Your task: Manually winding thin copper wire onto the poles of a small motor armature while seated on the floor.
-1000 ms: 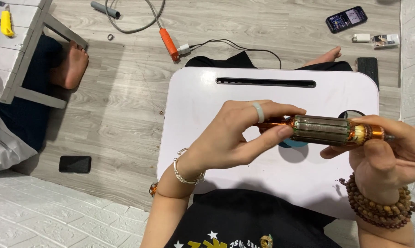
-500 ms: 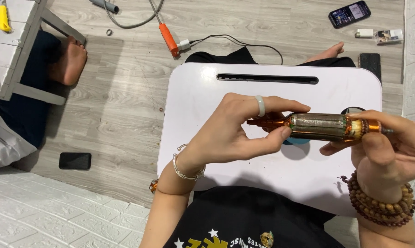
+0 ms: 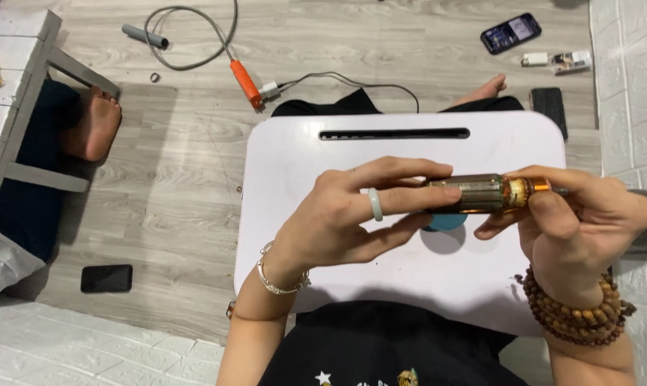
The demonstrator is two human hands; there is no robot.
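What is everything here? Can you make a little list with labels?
left hand: grips one end of the rotor
right hand: grips the other end
rotor: metal cylinder with copper end, held level over the tray
tray: white, slot along its far edge
blue disc: on the tray under the rotor
floor: phones, orange tool with cable
stool: left, someone's foot under it

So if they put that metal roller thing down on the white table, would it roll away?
Probably, yes. The motor armature is round like a can, and the lap table looks smooth. It is likely heavy for its size, since it looks like metal with copper windings. Both the left hand and right hand grip it.
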